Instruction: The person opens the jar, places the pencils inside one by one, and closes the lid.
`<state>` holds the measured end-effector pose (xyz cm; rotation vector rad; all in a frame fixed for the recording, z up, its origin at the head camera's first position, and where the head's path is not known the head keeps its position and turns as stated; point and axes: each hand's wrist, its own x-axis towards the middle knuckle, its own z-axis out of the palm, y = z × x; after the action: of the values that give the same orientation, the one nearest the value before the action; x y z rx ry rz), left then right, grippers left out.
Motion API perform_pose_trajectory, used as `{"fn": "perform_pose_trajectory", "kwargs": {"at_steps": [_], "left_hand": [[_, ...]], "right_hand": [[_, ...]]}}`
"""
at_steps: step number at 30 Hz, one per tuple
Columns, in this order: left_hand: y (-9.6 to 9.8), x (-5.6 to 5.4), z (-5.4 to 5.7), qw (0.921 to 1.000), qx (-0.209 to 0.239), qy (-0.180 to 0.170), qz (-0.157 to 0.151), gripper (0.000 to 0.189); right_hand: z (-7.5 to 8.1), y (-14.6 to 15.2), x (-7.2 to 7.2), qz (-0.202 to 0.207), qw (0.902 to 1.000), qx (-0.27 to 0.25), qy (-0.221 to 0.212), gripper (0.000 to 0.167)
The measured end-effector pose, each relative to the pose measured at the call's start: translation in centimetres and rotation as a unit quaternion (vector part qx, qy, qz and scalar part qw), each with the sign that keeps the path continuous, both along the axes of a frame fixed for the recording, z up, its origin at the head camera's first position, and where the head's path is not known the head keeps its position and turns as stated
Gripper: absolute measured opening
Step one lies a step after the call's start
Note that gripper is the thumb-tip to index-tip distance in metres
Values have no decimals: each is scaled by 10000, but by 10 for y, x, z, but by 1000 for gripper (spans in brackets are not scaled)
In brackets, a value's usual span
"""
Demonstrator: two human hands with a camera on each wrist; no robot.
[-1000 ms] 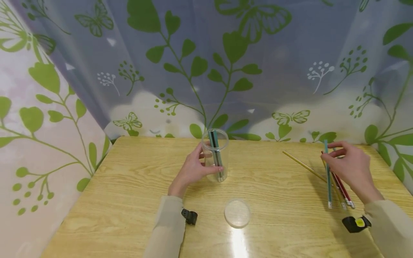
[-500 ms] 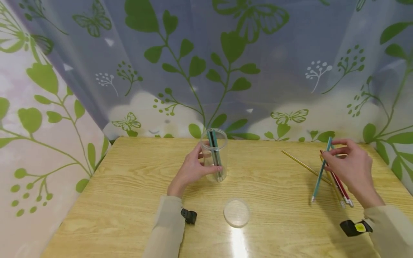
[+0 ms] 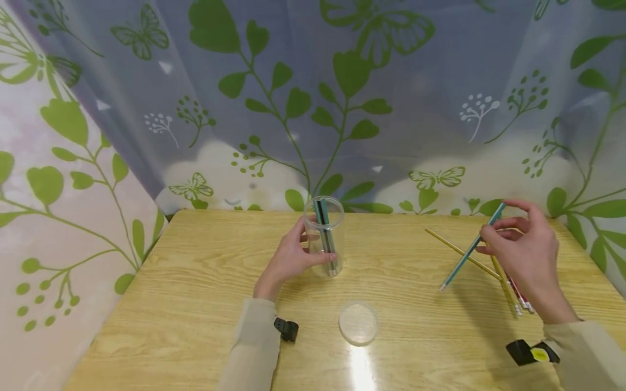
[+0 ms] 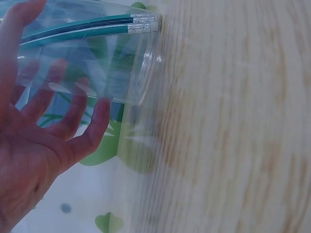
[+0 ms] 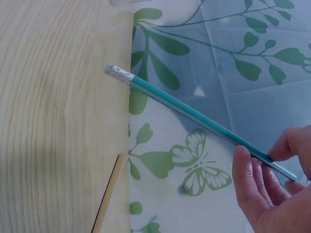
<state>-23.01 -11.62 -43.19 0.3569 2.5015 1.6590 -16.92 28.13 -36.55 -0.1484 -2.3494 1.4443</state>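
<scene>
While the left hand (image 3: 293,252) is holding a clear cup (image 3: 338,240) upright on the bench (image 3: 195,255), fingers and thumb wrapped round its wall, the right hand (image 3: 525,247) is pinching a teal pencil (image 3: 467,260) between thumb and fingertips, near its upper end. The pencil is slanting well to the right of the cup, eraser end lowest, with most of its shaft sticking out beyond the grip. That overhang is probably posing the main risk: a light knock at the eraser end could be swivelling the pencil in the fingertips. In the head view it is crossing in front of a gold pencil (image 3: 437,238), so a low sweep could be snagging that one and rolling it, perhaps disturbing the second gold pencil (image 3: 505,285) and the red pencils (image 3: 520,297) too.

Inside the cup, dark and teal pencils (image 3: 325,225) are leaning, eraser ends down. Since they are taking up part of the mouth, a pencil arriving at this slant could be striking the rim or jamming against them. Such a bump could be tipping the cup if the left hand were loosening. The clear lid (image 3: 358,324) is lying flat near the left sleeve (image 3: 254,342), where a dragging forearm could be shoving it aside.
</scene>
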Motion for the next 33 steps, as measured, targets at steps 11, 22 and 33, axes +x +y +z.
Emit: {"fn": "perform_pose_trajectory", "kwargs": {"at_steps": [11, 22, 33], "left_hand": [[-1, 1, -2, 10000, 27, 74, -45, 87], [-1, 0, -2, 9999, -36, 120, -35, 87], [0, 0, 1, 9999, -95, 53, 20, 86]], "right_hand": [[5, -15, 2, 493, 9871, -1374, 654, 56], [17, -31, 0, 567, 9707, -2056, 1109, 55], [38, -56, -3, 581, 9386, -3005, 1590, 53]]}}
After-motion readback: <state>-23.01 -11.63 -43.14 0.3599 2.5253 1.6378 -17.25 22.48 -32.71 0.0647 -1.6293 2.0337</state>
